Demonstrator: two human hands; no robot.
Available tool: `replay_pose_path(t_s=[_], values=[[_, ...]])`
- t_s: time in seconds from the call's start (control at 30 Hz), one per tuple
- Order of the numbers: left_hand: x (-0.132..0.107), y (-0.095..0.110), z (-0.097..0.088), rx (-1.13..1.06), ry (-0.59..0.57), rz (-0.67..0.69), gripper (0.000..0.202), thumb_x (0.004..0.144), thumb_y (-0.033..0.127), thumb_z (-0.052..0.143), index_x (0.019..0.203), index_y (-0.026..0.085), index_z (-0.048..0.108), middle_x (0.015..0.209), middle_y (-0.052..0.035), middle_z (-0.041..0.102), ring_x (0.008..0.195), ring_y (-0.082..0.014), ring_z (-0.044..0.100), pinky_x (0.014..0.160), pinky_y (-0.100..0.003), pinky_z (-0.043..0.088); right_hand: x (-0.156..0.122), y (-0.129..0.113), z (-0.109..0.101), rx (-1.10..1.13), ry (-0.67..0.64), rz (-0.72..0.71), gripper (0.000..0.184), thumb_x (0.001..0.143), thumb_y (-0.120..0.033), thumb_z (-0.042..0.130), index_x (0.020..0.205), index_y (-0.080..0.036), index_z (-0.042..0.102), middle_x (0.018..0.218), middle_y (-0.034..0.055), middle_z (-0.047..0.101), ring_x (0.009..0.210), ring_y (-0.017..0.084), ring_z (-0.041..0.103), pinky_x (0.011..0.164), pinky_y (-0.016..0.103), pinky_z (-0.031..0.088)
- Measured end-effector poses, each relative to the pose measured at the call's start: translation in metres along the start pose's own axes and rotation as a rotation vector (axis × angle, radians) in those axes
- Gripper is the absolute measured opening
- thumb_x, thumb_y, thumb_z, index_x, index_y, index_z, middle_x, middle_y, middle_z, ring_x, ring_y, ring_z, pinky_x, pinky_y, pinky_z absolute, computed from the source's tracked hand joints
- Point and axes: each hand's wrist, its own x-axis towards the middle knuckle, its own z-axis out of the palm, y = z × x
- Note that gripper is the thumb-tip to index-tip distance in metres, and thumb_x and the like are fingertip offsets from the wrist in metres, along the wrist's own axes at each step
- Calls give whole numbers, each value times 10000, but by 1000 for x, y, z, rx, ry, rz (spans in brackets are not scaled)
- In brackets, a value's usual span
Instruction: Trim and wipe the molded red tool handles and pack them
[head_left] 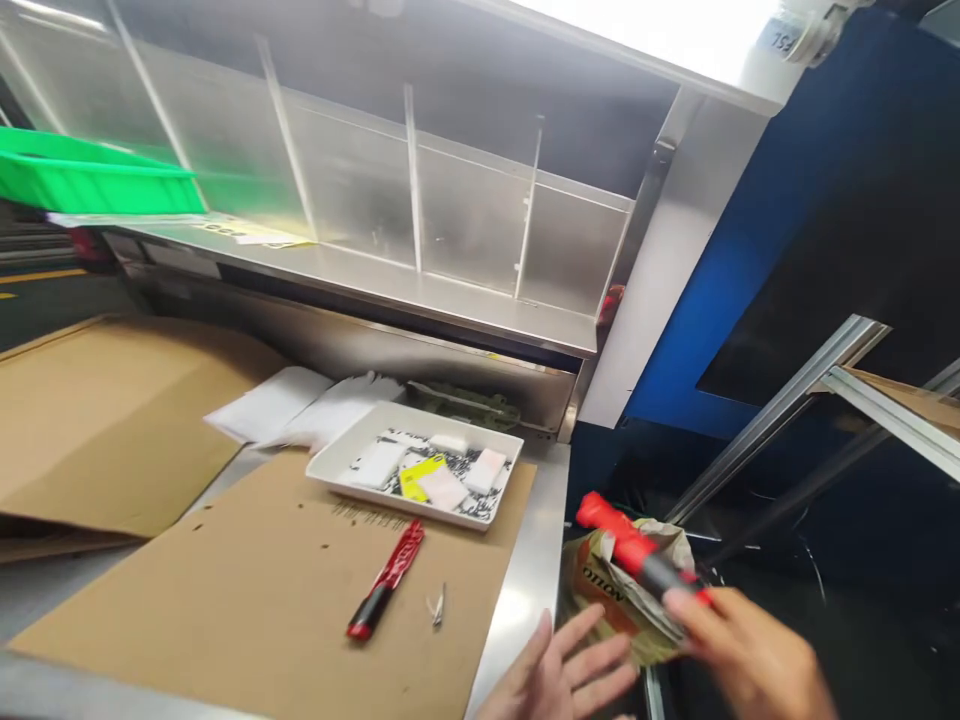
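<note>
At the edge of a metal workbench (517,590), a person's right hand (757,640) grips a red-and-black tool (637,555) by its black-and-red end, fingers curled around it, its blurred red length slanting up and left over the mouth of a printed bag (583,572) beside the bench. The left hand (566,670), palm up and holding nothing, spreads its fingers near the bag. On the bench, a cardboard sheet (247,590) bears a second red-and-black tool (388,580), lying diagonally, with a small metallic piece (439,608) just to its right. Behind them, a white tray (401,502) holds pale blocks, a yellow card (414,480) and scattered black bits. White material (322,415) lies behind and left of the tray; farther back, a green bin (97,185) sits at the left end of a metal shelf (420,290).
</note>
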Motion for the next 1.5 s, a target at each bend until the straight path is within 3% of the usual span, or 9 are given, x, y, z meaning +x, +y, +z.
replay_pose_path(t_s=[0.07, 0.17, 0.3, 0.5, 0.57, 0.7, 0.87, 1.0, 1.5], values=[[-23, 14, -1, -162, 40, 82, 485, 821, 538, 658, 1169, 200, 672, 1256, -130, 682, 1160, -304, 631, 982, -463, 483, -15, -20, 59, 19, -156, -76, 288, 806, -391, 718, 1079, -485, 710, 957, -11, 780, 713, 214, 743, 633, 282, 604], [-64, 29, -14, -297, 167, 271, 205, 911, 279, 597, 1077, 251, 715, 1225, -61, 709, 1209, -256, 602, 1058, -419, 433, -32, -35, 104, 64, -283, -129, 569, 705, -373, 812, 1239, -437, 625, 1266, 23, 663, 1028, 296, 711, 813, 338, 614], [-111, 37, -28, -352, 313, 477, 238, 870, 75, 591, 964, 236, 738, 1023, -43, 764, 1215, -244, 598, 1150, -452, 334, -56, -63, 145, 257, -57, 225, 265, 816, -421, 683, 1042, -311, 766, 1208, 91, 707, 1094, 298, 680, 811, 336, 611], [-149, 38, -24, -348, 605, 607, 179, 868, 55, 589, 852, 194, 700, 655, 34, 648, 890, -175, 701, 1113, -554, 390, -82, -125, 202, 410, -41, 461, 364, 768, -579, 673, 779, -229, 772, 1072, 120, 643, 976, 255, 655, 764, 299, 571], [-159, 37, -26, -276, 556, 663, 86, 797, 166, 730, 866, 211, 707, 664, 24, 646, 902, -198, 694, 1057, -517, 468, -91, -137, 212, 417, 14, 503, 347, 750, -575, 693, 785, -234, 750, 1074, 104, 612, 1001, 252, 627, 786, 301, 562], [-179, 35, -34, -179, 541, 731, 364, 610, 362, 887, 907, 248, 711, 715, 20, 660, 982, -219, 679, 995, -408, 528, -112, -150, 227, 457, 54, 575, 320, 736, -545, 719, 782, -229, 715, 1075, 82, 583, 975, 230, 621, 819, 294, 546], [-199, 31, -41, -88, 523, 700, 353, 638, 404, 865, 920, 266, 703, 702, 20, 659, 1018, -256, 678, 1031, -485, 486, -123, -167, 247, 687, -64, 651, 347, 727, -535, 735, 831, -206, 768, 1128, 93, 565, 941, 221, 635, 831, 291, 548], [-210, 31, -43, -1, 477, 677, 306, 695, 427, 822, 935, 282, 699, 629, 33, 634, 966, -201, 685, 950, -341, 533, -121, -177, 255, 807, -139, 698, 330, 748, -499, 730, 901, -212, 791, 1236, 106, 539, 1023, 238, 623, 816, 275, 548], [-220, 34, -51, 127, 410, 679, 238, 744, 426, 787, 900, 277, 688, 549, 55, 578, 720, -99, 598, 847, -217, 505, -125, -188, 271, 904, -43, 761, 254, 759, -385, 735, 952, -229, 789, 1220, 75, 660, 1183, 270, 562, 1065, 409, 412]])
